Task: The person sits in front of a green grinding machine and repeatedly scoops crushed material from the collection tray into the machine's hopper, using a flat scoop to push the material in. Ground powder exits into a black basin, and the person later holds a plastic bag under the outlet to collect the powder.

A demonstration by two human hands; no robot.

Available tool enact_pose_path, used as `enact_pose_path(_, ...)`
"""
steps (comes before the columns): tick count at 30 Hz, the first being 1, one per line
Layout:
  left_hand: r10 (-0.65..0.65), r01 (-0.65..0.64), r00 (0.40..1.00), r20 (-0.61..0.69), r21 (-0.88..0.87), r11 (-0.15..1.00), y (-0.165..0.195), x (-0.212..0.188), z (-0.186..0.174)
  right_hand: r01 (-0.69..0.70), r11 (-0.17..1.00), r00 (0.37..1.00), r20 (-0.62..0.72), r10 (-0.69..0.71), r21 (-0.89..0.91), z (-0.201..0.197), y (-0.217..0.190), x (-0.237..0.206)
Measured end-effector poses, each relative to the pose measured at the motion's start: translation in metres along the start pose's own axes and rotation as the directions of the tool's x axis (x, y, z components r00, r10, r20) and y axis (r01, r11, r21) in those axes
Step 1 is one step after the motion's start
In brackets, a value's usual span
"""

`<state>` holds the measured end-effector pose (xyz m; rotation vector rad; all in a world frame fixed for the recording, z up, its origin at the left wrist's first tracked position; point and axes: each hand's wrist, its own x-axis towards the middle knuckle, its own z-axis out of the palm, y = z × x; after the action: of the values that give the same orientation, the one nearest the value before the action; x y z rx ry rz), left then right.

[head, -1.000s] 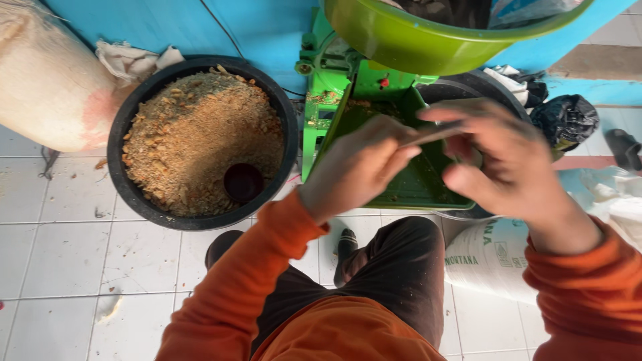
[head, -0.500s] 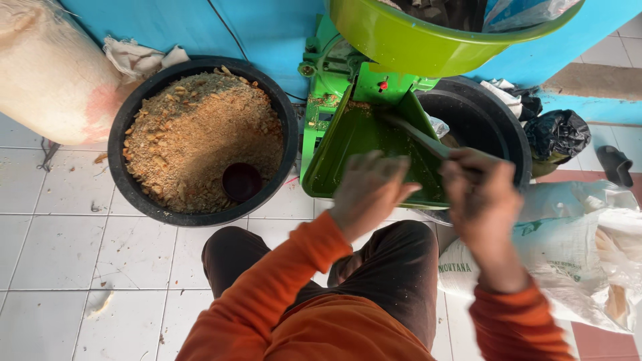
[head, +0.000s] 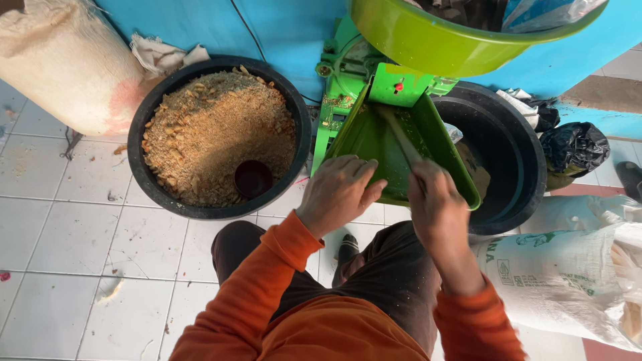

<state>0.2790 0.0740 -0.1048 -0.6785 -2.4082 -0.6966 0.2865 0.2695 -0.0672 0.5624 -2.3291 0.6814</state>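
**Hands at the green chute of the grinding machine**

I am looking down over an orange-sleeved pair of arms at a green grinding machine (head: 348,80) standing against a blue wall (head: 187,23). The right hand (head: 438,200) is closing around a thin stick (head: 400,137), fingers wrapped fully about its lower end, and the stick is running up and away along the floor of the green chute (head: 374,137) toward the machine's throat. The left hand (head: 340,192) is resting on the near lip of the chute, fingers curled over the edge and touching it; it is gripping nothing else that I can make out, and I cannot tell how firmly it is pressing.

Above the chute, a lime-green hopper bowl (head: 428,40) is jutting out over the machine. To the right, the chute's lower end is hanging over an empty-looking black tub (head: 515,154), its inside dark. To the left, well apart from the hands, a second black tub (head: 167,194) is sitting full of brown crumbled meal (head: 207,127), with a small dark scoop (head: 253,178) lying in the meal near its front edge.

A bulging pale sack (head: 67,60) is leaning at the upper left, and a white printed sack (head: 562,281) is lying at the lower right on the white tiled floor (head: 73,254). A black plastic bag (head: 578,147) is sitting beyond the right tub.
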Motion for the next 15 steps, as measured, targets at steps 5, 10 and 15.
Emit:
enact_pose_path(5,0.001,-0.001,1.0,-0.004,-0.017,1.0,0.004,-0.002,-0.002,-0.003,1.0,0.996,-0.085,0.002,-0.015,-0.011,0.014,-0.014)
enact_pose_path(10,-0.007,0.006,1.0,-0.009,-0.009,1.0,0.011,-0.001,0.005,-0.007,1.0,1.0,0.005,0.007,-0.001,-0.035,0.024,-0.035)
enact_pose_path(15,-0.066,0.066,0.993,0.095,-0.001,0.998,0.015,0.0,0.012,-0.044,0.994,0.995,0.088,0.035,0.104,-0.027,0.041,-0.013)
